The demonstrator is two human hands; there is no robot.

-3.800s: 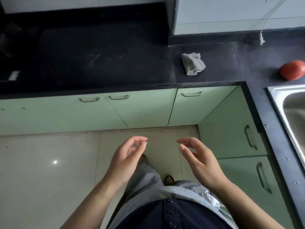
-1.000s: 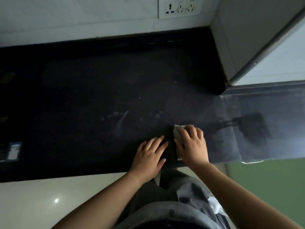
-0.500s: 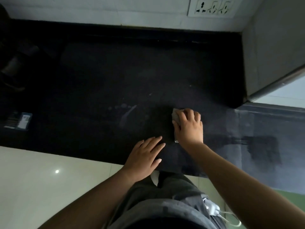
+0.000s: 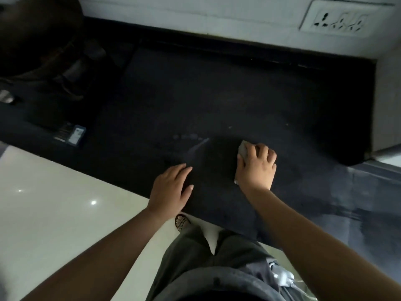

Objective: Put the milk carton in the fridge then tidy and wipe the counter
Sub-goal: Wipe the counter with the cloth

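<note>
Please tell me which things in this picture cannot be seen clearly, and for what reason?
- Cloth: head view, mostly hidden under the right hand; only a corner shows.
- Dark objects at the counter's far left: too dark and cut by the frame edge to identify.
- Small box on the counter: label too small to read.
- Socket: blurred.
- Milk carton and fridge: out of frame.

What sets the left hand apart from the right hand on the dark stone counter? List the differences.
The right hand is curled over a grey folded cloth, pressing it down; the left hand lies flat with fingers extended and holds nothing. The right hand sits farther in on the dark stone counter; the left hand rests near its front edge. Both are bare, palm down on the counter.
</note>
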